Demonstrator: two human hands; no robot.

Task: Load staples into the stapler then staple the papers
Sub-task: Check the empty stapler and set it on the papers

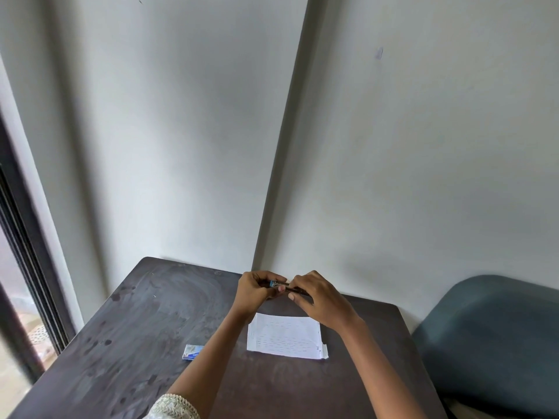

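**Above the papers, both hands on the stapler**

On the dark counter point(127, 343), the papers point(284, 338) serve as the landmark: a small white stack with faint printed lines, lying flat near the middle. Well to the left of the papers, a small blue-and-white staple box point(192, 352) lies flat on the counter, apart from everything else. Just beyond the papers' far left corner, the left hand point(255, 290) is raised off the counter, its fingers curled around one end of the stapler point(286, 286). The stapler is a slim dark thing with a blue patch, held in the air beyond the papers' far edge and not touching them; whether it is open is too small to tell. Beyond the papers' far right corner, the right hand point(320, 299) pinches the stapler's other end from above. To the right of the papers, past the counter's edge, stands a grey-blue chair point(490, 343).
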